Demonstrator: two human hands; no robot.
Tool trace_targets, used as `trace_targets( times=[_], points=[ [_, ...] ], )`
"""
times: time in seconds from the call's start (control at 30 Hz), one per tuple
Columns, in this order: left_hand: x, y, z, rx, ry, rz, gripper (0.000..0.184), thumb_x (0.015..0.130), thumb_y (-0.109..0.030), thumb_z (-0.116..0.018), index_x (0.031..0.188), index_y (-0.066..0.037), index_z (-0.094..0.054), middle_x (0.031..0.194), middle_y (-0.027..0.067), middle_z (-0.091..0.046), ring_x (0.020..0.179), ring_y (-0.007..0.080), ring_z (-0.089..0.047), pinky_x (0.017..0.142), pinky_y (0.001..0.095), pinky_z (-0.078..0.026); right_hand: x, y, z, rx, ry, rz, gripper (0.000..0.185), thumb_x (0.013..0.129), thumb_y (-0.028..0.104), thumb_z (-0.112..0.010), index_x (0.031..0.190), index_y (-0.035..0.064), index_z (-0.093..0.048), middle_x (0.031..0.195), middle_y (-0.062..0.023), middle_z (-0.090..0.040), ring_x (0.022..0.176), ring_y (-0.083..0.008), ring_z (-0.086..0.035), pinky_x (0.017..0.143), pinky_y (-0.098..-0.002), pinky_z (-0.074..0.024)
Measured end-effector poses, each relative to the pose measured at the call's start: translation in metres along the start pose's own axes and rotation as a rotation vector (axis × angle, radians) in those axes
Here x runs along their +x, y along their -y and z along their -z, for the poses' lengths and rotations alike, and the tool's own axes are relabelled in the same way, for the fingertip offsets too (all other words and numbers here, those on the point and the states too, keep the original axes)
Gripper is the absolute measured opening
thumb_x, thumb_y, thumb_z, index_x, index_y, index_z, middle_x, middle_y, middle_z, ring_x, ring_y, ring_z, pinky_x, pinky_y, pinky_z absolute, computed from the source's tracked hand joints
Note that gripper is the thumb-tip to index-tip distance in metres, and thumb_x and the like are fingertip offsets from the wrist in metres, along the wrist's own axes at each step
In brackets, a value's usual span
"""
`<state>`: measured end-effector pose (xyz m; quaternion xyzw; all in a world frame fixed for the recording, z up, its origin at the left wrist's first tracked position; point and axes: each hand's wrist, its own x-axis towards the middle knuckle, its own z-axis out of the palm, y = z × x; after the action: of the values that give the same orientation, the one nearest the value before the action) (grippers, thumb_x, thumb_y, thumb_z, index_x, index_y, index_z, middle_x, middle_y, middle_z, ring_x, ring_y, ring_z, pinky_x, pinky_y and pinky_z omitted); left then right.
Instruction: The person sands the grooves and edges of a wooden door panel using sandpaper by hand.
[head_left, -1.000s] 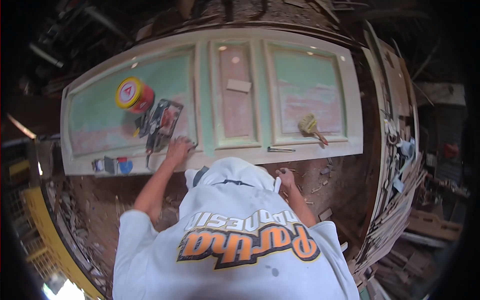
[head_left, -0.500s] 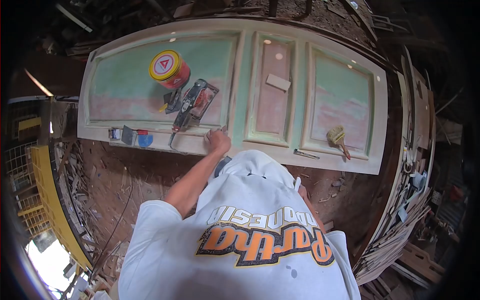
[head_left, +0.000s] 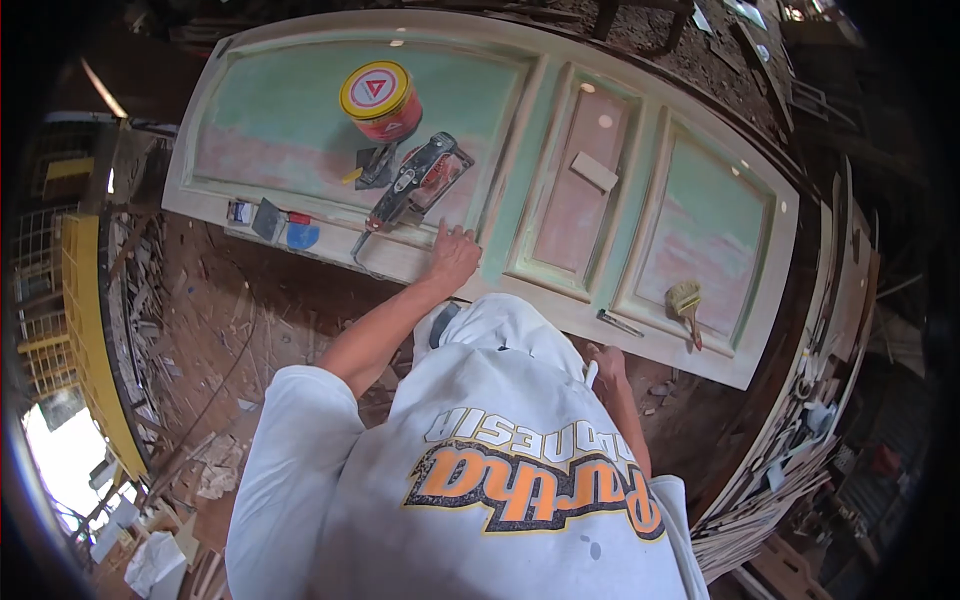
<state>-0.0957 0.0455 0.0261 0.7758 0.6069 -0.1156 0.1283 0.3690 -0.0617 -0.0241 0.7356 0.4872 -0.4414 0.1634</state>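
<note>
My left hand (head_left: pixel 455 258) rests on the near frame of a panelled door (head_left: pixel 390 262), fingers slightly apart, with nothing visible in it. Just left of it, a power sander (head_left: pixel 425 178) lies with its cord toward the near edge. My right hand (head_left: pixel 606 364) is low beside the door's near edge, partly behind the white shirt; its fingers are unclear. Near it on the frame lies a small metal tool (head_left: pixel 620 323). A brush (head_left: pixel 685 302) lies farther right. Behind the sander stands a red can with a yellow-rimmed lid (head_left: pixel 382 100), beside dark scrapers (head_left: pixel 376 166).
On the middle panel lies a pale block (head_left: pixel 594 171). Scrapers, among them a blue one (head_left: pixel 302 235), lie along the near left edge. Boards (head_left: pixel 760 520) are stacked at the right. A yellow frame (head_left: pixel 90 330) stands at the left. Scraps litter the floor.
The view has turned and shifted, so the door appears tilted. My left hand has moved rightward along the near frame, away from the sander, and its fingers have spread from a more curled shape.
</note>
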Motion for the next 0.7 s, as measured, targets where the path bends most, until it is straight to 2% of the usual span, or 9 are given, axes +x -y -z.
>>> trace_targets(
  times=[0.07, 0.13, 0.17, 0.23, 0.3, 0.4, 0.5, 0.57, 0.7],
  points=[
    [0.000, -0.003, 0.012, -0.079, -0.026, 0.064, 0.019, 0.097, -0.017, -0.068, 0.103, -0.010, -0.085, 0.113, 0.0124, -0.077, 0.120, 0.0311, -0.071, 0.119, 0.0664, -0.039, -0.012, 0.034, 0.032, 0.002, 0.095, -0.004, 0.060, 0.099, 0.050, -0.069, 0.103, -0.0089, -0.079, 0.107, -0.0370, -0.076, 0.111, -0.0510, -0.073, 0.100, -0.0506, -0.0573],
    [-0.006, -0.006, 0.028, -0.633, 0.067, 0.339, 0.016, 0.096, -0.012, -0.070, 0.104, -0.006, -0.083, 0.106, 0.0157, -0.079, 0.105, 0.0311, -0.077, 0.101, 0.0522, -0.057, -0.025, 0.065, 0.052, -0.289, 0.025, 0.403, 0.053, 0.101, 0.047, -0.067, 0.086, -0.0022, -0.080, 0.090, -0.0297, -0.076, 0.083, -0.0466, -0.073, 0.080, -0.0529, -0.0560],
    [-0.014, -0.007, 0.042, -0.641, 0.066, 0.346, 0.016, 0.096, -0.012, -0.070, 0.104, -0.006, -0.083, 0.106, 0.0157, -0.079, 0.105, 0.0311, -0.077, 0.101, 0.0522, -0.057, -0.038, 0.106, 0.070, -0.398, 0.098, 0.424, 0.056, 0.103, 0.047, -0.066, 0.084, -0.0045, -0.079, 0.091, -0.0317, -0.075, 0.097, -0.0487, -0.075, 0.085, -0.0523, -0.0578],
    [-0.029, -0.011, 0.066, -1.224, 0.093, 0.291, 0.014, 0.095, -0.009, -0.072, 0.104, -0.001, -0.079, 0.099, 0.0209, -0.080, 0.095, 0.0393, -0.079, 0.083, 0.0460, -0.062, -0.074, 0.194, 0.104, -0.403, 0.130, 0.407, 0.046, 0.104, 0.040, -0.069, 0.108, -0.0042, -0.079, 0.102, -0.0304, -0.078, 0.100, -0.0455, -0.077, 0.089, -0.0495, -0.0609],
    [-0.034, -0.019, 0.066, -1.191, 0.025, 0.225, 0.014, 0.093, -0.008, -0.074, 0.104, 0.000, -0.079, 0.097, 0.0211, -0.080, 0.092, 0.0387, -0.079, 0.082, 0.0452, -0.062, -0.090, 0.237, 0.101, 0.078, -0.105, 0.640, 0.045, 0.103, 0.030, -0.075, 0.135, -0.0012, -0.070, 0.117, -0.0275, -0.078, 0.096, -0.0419, -0.079, 0.088, -0.0475, -0.0633],
    [-0.042, -0.030, 0.074, -1.043, -0.071, 0.140, 0.020, 0.090, -0.007, -0.077, 0.109, 0.002, -0.076, 0.095, 0.0216, -0.081, 0.089, 0.0351, -0.080, 0.081, 0.0438, -0.062, -0.085, 0.285, 0.095, 0.100, -0.125, 0.876, 0.058, 0.100, 0.022, -0.080, 0.150, 0.0021, -0.059, 0.126, -0.0238, -0.076, 0.095, -0.0370, -0.080, 0.088, -0.0439, -0.0649],
    [-0.047, -0.037, 0.094, -0.959, -0.113, 0.156, 0.035, 0.088, -0.008, -0.081, 0.120, 0.002, -0.071, 0.100, 0.0207, -0.081, 0.088, 0.0284, -0.080, 0.083, 0.0414, -0.062, -0.103, 0.318, 0.103, 0.048, 0.164, 0.865, 0.046, 0.100, 0.024, -0.082, 0.136, -0.0008, -0.069, 0.118, -0.0190, -0.078, 0.093, -0.0294, -0.080, 0.084, -0.0395, -0.0635],
    [-0.053, -0.041, 0.103, -0.986, -0.132, 0.199, 0.045, 0.087, -0.010, -0.083, 0.127, 0.003, -0.067, 0.104, 0.0195, -0.082, 0.089, 0.0249, -0.079, 0.083, 0.0395, -0.063, -0.080, 0.306, 0.084, 0.082, 0.123, 0.884, 0.039, 0.102, 0.023, -0.080, 0.130, -0.0021, -0.072, 0.114, -0.0174, -0.079, 0.090, -0.0271, -0.079, 0.084, -0.0386, -0.0630],
    [-0.066, -0.047, 0.095, -1.516, -0.260, 0.312, 0.051, 0.095, -0.008, -0.079, 0.142, 0.003, -0.061, 0.119, 0.0172, -0.079, 0.102, 0.0230, -0.079, 0.088, 0.0361, -0.063, -0.073, 0.302, 0.085, 0.326, 0.094, 0.882, 0.019, 0.101, 0.018, -0.078, 0.105, -0.0005, -0.078, 0.099, -0.0162, -0.082, 0.086, -0.0285, -0.079, 0.084, -0.0406, -0.0619]
  ],
)
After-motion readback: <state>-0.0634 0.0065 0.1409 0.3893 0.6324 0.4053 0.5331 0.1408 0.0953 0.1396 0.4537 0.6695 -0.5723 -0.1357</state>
